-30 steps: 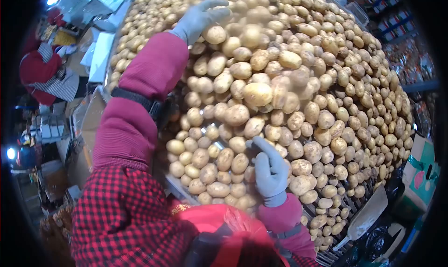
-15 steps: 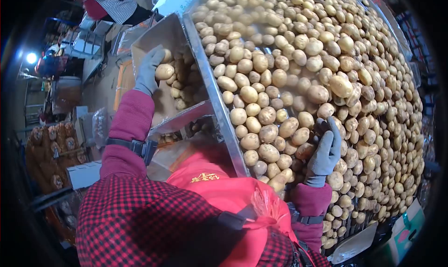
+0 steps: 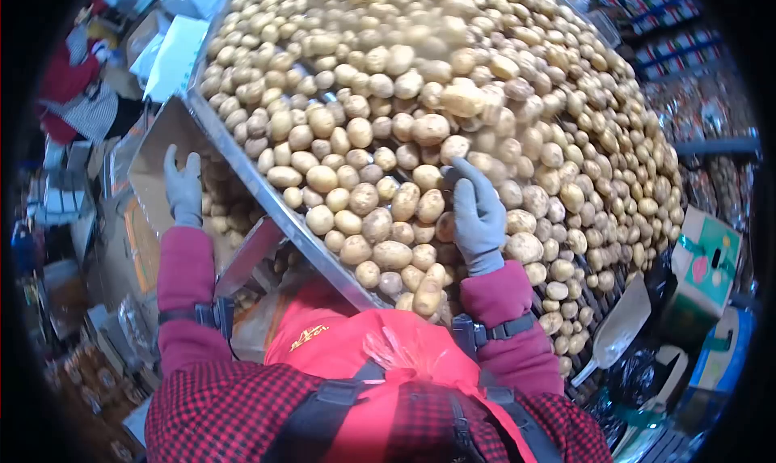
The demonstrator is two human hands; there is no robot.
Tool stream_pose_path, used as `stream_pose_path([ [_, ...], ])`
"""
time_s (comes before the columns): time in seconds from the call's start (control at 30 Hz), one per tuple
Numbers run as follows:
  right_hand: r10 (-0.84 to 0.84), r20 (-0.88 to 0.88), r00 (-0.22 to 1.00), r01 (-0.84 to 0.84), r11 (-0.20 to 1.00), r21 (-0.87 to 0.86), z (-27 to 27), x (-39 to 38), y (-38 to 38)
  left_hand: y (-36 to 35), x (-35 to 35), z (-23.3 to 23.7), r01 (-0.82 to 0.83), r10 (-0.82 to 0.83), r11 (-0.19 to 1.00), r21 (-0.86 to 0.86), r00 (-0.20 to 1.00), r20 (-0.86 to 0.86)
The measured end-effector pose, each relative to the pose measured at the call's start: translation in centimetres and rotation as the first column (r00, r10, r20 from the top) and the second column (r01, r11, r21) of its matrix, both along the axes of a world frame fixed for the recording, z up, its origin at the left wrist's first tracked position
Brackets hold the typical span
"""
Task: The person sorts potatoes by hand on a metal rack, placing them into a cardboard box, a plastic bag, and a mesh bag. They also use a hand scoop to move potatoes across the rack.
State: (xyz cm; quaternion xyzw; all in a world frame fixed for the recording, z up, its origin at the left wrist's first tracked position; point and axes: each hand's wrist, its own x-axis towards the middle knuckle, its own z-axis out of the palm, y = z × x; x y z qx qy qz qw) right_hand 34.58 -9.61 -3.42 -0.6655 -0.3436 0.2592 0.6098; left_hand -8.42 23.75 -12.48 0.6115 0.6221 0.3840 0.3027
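Observation:
Over a cardboard box (image 3: pixel 153 160) at the left, my left hand (image 3: pixel 186 191) in a grey glove has its fingers apart and holds nothing. Potatoes (image 3: pixel 229 210) lie inside that box, partly hidden behind the hand and the metal edge. My right hand (image 3: pixel 479 219), gloved alike, rests among the heap of potatoes (image 3: pixel 392 255) on the sorting table. Its fingers are stretched and slightly apart, nearest to a pale potato (image 3: pixel 454 147) beyond the fingertips. No potato is visible in its grip, though the palm side is partly hidden.
A metal rim (image 3: pixel 275 208) separates the table from the box. A second box's flap (image 3: pixel 252 253) stands nearer my body. At the right lie a clear scoop (image 3: pixel 621 325) and a green-and-white carton (image 3: pixel 705 257). Another person (image 3: pixel 89 99) is at the upper left.
My left hand has let go of the potato it held over the box, and its fingers have spread. The view has turned, shifting the table leftward. My right hand stays among the potatoes.

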Motion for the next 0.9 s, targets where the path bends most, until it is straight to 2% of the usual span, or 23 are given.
stream_pose_path([
  [0.03, -0.016, -0.048, 0.999, 0.015, 1.0, -0.017, 0.5, -0.2, 0.1, -0.5, 2.3, 3.1, 0.05, -0.029, 0.984, 0.172, 0.992, -0.121],
  [0.07, -0.018, -0.053, 0.998, 0.018, 1.0, -0.003, 0.2, -0.2, 0.1, -1.1, 5.3, 5.6, 0.073, -0.052, 0.982, 0.174, 0.991, -0.123],
  [0.13, -0.018, -0.026, 0.999, 0.018, 1.0, 0.013, 0.3, 0.0, 0.1, -3.8, 12.9, 10.2, 0.364, -0.294, 0.841, 0.4, 0.929, -0.226],
  [0.17, -0.02, -0.025, 0.999, 0.02, 1.0, 0.024, 0.1, 0.1, 0.1, -5.9, 17.2, 11.7, 0.445, -0.445, 0.817, 0.367, 0.891, -0.092],
  [0.2, -0.017, -0.03, 0.999, 0.018, 1.0, 0.021, 0.1, 0.2, 0.1, -7.2, 20.5, 12.6, 0.575, -0.545, 0.76, 0.305, 0.818, -0.184],
  [0.23, -0.013, -0.036, 0.999, 0.014, 1.0, 0.021, 0.1, 0.3, 0.1, -8.2, 24.2, 13.2, 0.722, -0.696, 0.587, 0.367, 0.681, -0.226],
  [0.27, -0.023, -0.04, 0.999, 0.024, 0.999, 0.031, -0.1, 0.4, 0.2, -9.5, 27.9, 14.2, 0.803, -0.735, 0.459, 0.38, 0.584, -0.344],
  [0.3, -0.019, -0.067, 0.998, 0.023, 0.998, 0.052, -0.3, 0.3, 0.2, -10.8, 31.2, 15.0, 0.864, -0.788, 0.359, 0.353, 0.483, -0.382],
  [0.33, -0.017, -0.092, 0.996, 0.023, 0.997, 0.072, -0.4, 0.4, 0.1, -12.3, 34.2, 15.4, 0.882, -0.741, 0.34, 0.325, 0.465, -0.486],
  [0.37, -0.034, 0.005, 0.999, 0.034, 0.998, 0.061, 0.2, 0.5, 0.1, -12.8, 37.2, 14.9, 0.9, -0.758, 0.274, 0.339, 0.419, -0.5],
  [0.43, -0.013, -0.079, 0.997, 0.018, 0.998, 0.058, 0.0, 0.7, -0.1, -12.6, 41.6, 12.4, 0.943, -0.724, 0.199, 0.265, 0.324, -0.609],
  [0.47, -0.01, -0.061, 0.998, 0.016, 0.996, 0.091, -0.2, 0.8, 0.0, -12.2, 42.4, 12.3, 0.947, -0.743, 0.209, 0.245, 0.317, -0.59],
  [0.5, 0.005, -0.149, 0.989, 0.007, 0.997, 0.082, -0.3, 0.8, -0.1, -11.7, 43.0, 12.2, 0.95, -0.761, 0.217, 0.225, 0.309, -0.571],
  [0.63, -0.005, -0.174, 0.985, 0.024, 0.993, 0.111, -0.8, 1.0, -0.4, -9.2, 39.6, 12.9, 0.912, -0.808, 0.222, 0.345, 0.37, -0.458],
  [0.7, 0.0, -0.191, 0.982, 0.022, 0.993, 0.113, -0.6, 1.1, -0.4, -8.4, 35.1, 13.6, 0.821, -0.831, 0.487, 0.298, 0.541, -0.13],
  [0.77, 0.01, -0.285, 0.958, 0.032, 0.989, 0.143, -0.3, 1.0, -0.3, -6.9, 29.3, 13.3, 0.681, -0.724, 0.677, 0.28, 0.684, 0.088],
  [0.83, 0.023, -0.29, 0.957, 0.019, 0.99, 0.138, -0.5, 1.1, -0.3, -4.7, 21.7, 12.1, 0.563, -0.584, 0.777, 0.282, 0.812, -0.014],
  [0.9, 0.022, -0.244, 0.97, 0.007, 0.993, 0.116, -0.5, 1.2, -0.3, -3.3, 13.8, 8.8, 0.368, -0.336, 0.898, 0.242, 0.928, -0.163],
])
